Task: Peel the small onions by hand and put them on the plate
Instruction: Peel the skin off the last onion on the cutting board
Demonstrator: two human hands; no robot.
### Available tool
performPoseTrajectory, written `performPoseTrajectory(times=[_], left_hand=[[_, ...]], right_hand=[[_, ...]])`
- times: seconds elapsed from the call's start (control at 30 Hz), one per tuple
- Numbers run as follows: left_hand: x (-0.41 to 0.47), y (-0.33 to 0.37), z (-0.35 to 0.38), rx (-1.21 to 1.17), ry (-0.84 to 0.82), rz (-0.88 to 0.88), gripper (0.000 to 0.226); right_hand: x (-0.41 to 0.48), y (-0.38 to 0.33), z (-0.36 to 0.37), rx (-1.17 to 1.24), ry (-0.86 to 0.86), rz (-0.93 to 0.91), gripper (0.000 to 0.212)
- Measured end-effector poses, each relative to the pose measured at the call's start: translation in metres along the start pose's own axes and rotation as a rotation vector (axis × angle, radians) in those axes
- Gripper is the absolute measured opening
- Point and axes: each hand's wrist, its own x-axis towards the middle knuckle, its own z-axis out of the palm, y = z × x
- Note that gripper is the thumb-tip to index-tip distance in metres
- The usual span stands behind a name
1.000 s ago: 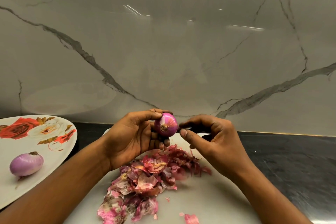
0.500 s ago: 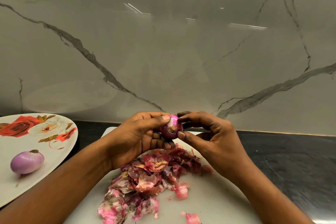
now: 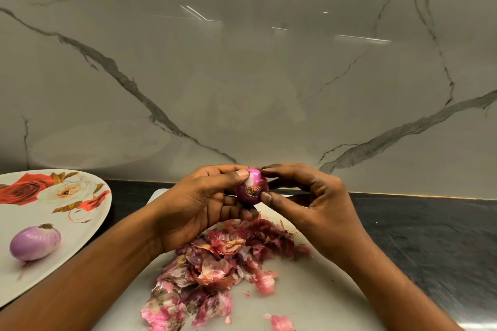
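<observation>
A small purple onion (image 3: 251,188) is held up above the white board, root end facing me. My left hand (image 3: 199,207) grips it from the left, thumb across its top. My right hand (image 3: 309,196) pinches it from the right between thumb and fingertips. A peeled pale-purple onion (image 3: 35,242) lies on the flowered plate (image 3: 80,223) at the left. A heap of pink and red onion skins (image 3: 215,269) lies on the board below my hands.
The white cutting board (image 3: 317,298) sits on a dark counter (image 3: 430,236). A marble wall (image 3: 242,75) rises right behind. Loose skin scraps (image 3: 281,322) lie near the board's front edge.
My right hand has closed in on the onion and now pinches it. Both hands and the onion drifted slightly right. One skin piece has dropped onto the board.
</observation>
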Motion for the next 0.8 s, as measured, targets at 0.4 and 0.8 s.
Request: performPoseTrajectory(times=[0.4,0.8], left_hand=[[0.0004,0.0009,0.0010,0.004,0.051,-0.010,0.035],[-0.0021,0.0053,0.0009,-0.156,0.071,-0.063,0.050]], right_hand=[[0.0007,0.0007,-0.0002,-0.118,0.030,-0.069,0.019],[-0.0027,-0.0005,-0.0031,-0.039,0.068,0.039,0.017]])
